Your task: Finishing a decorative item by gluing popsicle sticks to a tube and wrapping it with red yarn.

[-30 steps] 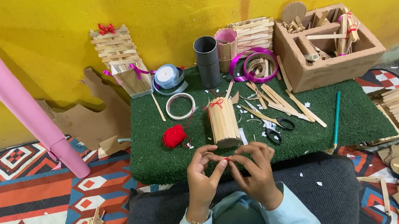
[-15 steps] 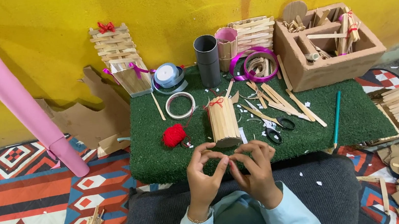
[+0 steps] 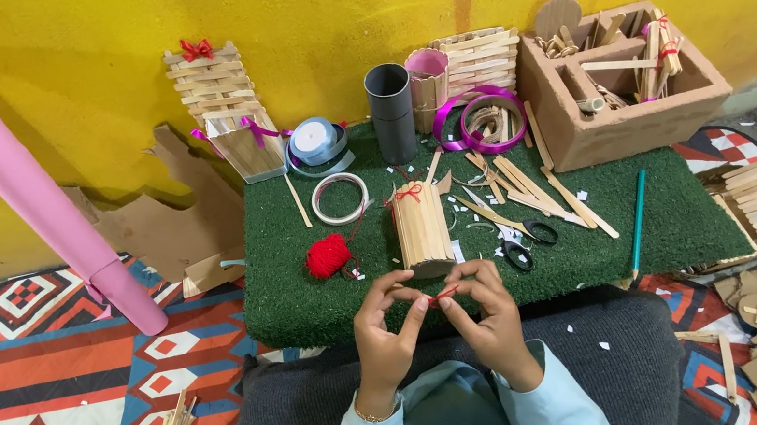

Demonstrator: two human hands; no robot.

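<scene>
L hand (image 3: pixel 383 324): I pinch red thread (image 3: pixel 444 293), fingertips closed on it.
R hand (image 3: pixel 484 311): pinched on same thread, near edge of mat (image 3: pixel 312 299).
Stick cylinder (image 3: pixel 422 224): 12 o'clock.
Yarn ball (image 3: pixel 328 255): 10 o'clock.
Tip: keep thread taut, pinch w/ fingertips only.

Left hand (image 3: pixel 383 324) and right hand (image 3: pixel 487 310) seem slightly lower; red thread (image 3: pixel 444 293) now visible.
</scene>
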